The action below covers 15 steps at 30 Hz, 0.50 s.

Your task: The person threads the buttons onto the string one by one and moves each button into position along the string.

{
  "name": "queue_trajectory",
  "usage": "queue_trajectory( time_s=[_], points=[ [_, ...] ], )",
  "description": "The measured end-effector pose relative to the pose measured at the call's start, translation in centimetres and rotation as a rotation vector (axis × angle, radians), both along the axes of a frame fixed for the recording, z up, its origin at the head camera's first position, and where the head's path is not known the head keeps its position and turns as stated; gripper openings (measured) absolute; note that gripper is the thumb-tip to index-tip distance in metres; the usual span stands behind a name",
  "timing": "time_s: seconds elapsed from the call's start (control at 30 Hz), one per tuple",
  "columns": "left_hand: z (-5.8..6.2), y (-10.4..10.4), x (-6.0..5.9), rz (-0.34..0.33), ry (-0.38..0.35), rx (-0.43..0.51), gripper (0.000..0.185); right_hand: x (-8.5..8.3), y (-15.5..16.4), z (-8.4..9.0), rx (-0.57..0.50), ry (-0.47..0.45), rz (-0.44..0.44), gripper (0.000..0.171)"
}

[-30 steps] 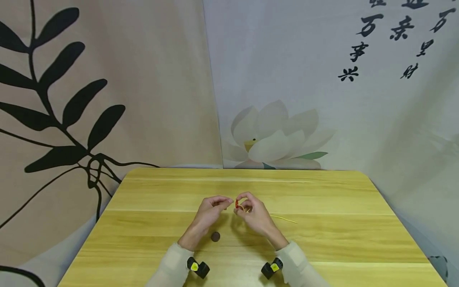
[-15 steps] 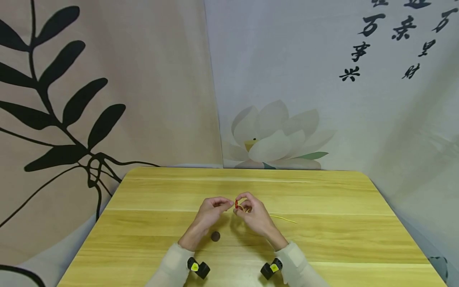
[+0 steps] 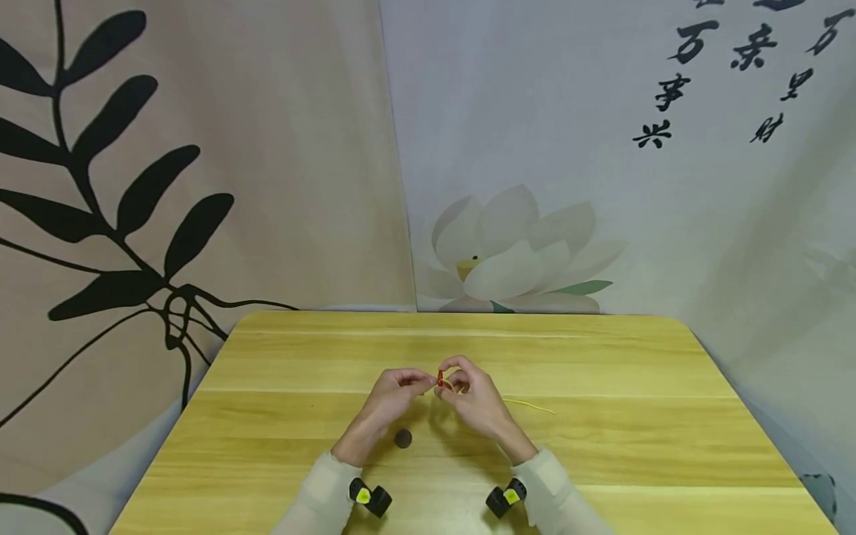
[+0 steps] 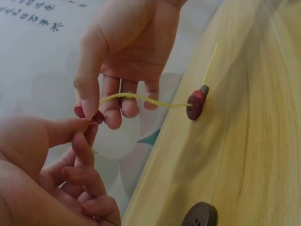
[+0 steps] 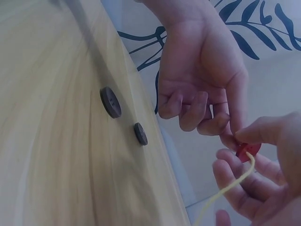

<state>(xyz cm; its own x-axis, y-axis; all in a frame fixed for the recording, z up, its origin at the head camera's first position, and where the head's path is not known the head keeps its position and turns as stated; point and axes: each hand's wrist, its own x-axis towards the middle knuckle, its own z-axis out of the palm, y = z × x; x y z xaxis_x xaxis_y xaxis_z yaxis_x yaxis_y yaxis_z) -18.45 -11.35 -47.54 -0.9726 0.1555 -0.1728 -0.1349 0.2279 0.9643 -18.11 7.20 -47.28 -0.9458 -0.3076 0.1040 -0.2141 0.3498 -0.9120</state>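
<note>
The red button (image 3: 441, 380) sits pinched in the right hand (image 3: 475, 401), touching the left hand (image 3: 391, 397) fingertips, which pinch the yellow thread (image 4: 141, 99) end.

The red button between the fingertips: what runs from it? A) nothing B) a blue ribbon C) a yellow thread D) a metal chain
C: the right hand pinches the red button, and a yellow thread leads from it to more buttons on the table, while the left hand meets it at the fingertips.
</note>
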Motion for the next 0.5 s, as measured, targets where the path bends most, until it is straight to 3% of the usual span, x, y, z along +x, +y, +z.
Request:
queue_trajectory(
  time_s=[0.2, 0.43, 0.5],
  points=[
    [0.4, 0.2, 0.1, 0.030, -0.005, -0.004, 0.023, -0.1, -0.1, -0.1, 0.001, -0.002, 0.001, 0.027],
    [3.1, 0.6, 1.6, 0.042, 0.032, 0.016, 0.020, -0.1, -0.1, -0.1, 0.005, -0.006, 0.001, 0.027],
    [2.4, 0.6, 1.3, 0.050, 0.035, 0.013, 0.020, -0.1, -0.1, -0.1, 0.009, -0.004, 0.002, 0.028]
  ],
)
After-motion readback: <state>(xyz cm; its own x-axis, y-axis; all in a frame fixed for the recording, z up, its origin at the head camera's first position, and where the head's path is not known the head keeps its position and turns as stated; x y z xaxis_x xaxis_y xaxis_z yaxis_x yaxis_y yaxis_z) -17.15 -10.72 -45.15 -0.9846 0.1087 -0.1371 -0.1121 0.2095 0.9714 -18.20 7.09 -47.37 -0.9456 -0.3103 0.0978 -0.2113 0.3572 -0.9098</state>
